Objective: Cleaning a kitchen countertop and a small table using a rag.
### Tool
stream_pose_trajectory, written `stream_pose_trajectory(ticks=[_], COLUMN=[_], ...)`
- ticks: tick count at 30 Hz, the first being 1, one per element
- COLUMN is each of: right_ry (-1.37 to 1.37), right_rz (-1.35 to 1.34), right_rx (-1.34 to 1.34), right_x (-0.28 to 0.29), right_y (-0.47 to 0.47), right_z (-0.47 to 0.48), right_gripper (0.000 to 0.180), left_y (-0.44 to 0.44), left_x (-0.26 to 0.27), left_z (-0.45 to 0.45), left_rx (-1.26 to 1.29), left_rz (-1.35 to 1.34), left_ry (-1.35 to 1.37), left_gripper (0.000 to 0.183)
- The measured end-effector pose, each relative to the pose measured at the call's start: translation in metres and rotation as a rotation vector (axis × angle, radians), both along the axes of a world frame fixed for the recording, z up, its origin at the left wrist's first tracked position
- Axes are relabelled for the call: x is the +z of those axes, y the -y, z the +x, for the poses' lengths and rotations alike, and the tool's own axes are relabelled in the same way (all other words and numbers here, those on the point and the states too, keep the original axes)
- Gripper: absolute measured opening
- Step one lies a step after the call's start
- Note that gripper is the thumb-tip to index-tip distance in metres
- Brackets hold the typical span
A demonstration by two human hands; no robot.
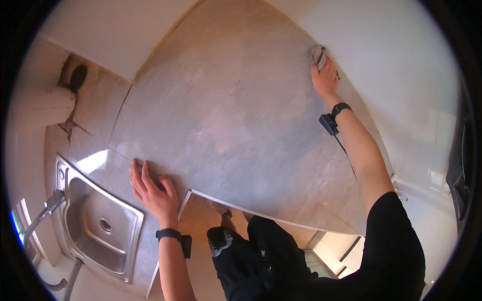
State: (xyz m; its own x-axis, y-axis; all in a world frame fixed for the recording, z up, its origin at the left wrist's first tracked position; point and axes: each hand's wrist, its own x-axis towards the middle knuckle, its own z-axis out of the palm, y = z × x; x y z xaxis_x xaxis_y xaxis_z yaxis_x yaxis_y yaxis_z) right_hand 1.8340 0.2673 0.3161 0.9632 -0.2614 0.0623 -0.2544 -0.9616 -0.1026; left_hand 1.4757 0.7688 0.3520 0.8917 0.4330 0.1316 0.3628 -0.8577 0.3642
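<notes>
My right hand (325, 77) reaches to the far right of the grey countertop (233, 113), close to where it meets the white wall. It presses on a crumpled greyish cloth (319, 56), part of which shows beyond the fingertips. My left hand (154, 188) rests on the countertop near its inner corner, beside the sink, fingers spread and holding nothing that I can see. Each wrist wears a black strap with a small dark device, and a cable runs from the right one.
A stainless steel sink (98, 225) with a metal faucet (41, 214) lies at the lower left. Beyond it are a round dark hole (78, 78) and a thick white pipe (45, 107). White walls border the counter; its front edge (263, 216) runs before my body.
</notes>
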Motion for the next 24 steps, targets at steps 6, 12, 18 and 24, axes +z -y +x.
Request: stream_pose_trajectory(ticks=[6, 12, 18, 24], right_ry=[0.012, 0.164, -0.058, -0.161], right_rz=[0.014, 0.011, 0.174, 0.365], right_rx=[-0.061, 0.421, 0.535, 0.442], right_x=[0.004, 0.002, 0.033, 0.056], right_y=[-0.015, -0.099, -0.123, -0.110], right_z=[-0.024, -0.156, -0.355, -0.474], right_gripper=[0.089, 0.085, 0.092, 0.096], left_y=[0.002, 0.003, 0.003, 0.002], left_x=[-0.004, -0.011, -0.019, -0.016], left_z=[-0.002, -0.005, -0.007, -0.009], left_rx=[-0.006, -0.026, -0.040, -0.046], left_rz=[0.006, 0.069, 0.104, 0.102], left_ry=[0.034, 0.083, 0.121, 0.087], left_gripper=[0.059, 0.051, 0.049, 0.051])
